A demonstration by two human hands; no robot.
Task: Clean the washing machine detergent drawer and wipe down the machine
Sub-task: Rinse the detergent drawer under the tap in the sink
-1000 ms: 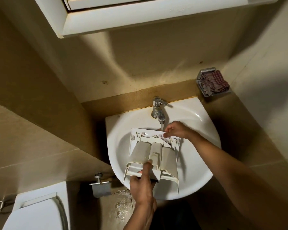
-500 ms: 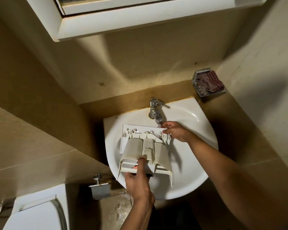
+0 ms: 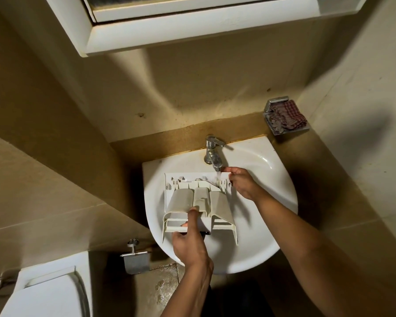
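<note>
The detergent drawer (image 3: 199, 202) is held over the white sink (image 3: 272, 179), between both hands, so drips can fall into the bowl; the left hand (image 3: 190, 241) curls its fingers round the near end, one finger laid on top, and the right hand (image 3: 242, 184) pinches the far corner under the tap (image 3: 213, 152), so the running water (image 3: 218, 173) lands just beside those fingertips (image 3: 233, 172). The drawer looks creamy white with three long round humps; it seems turned bottom up.

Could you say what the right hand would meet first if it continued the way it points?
Probably the water stream falling from the chrome tap onto the white plastic detergent drawer; depth is unclear.
</note>
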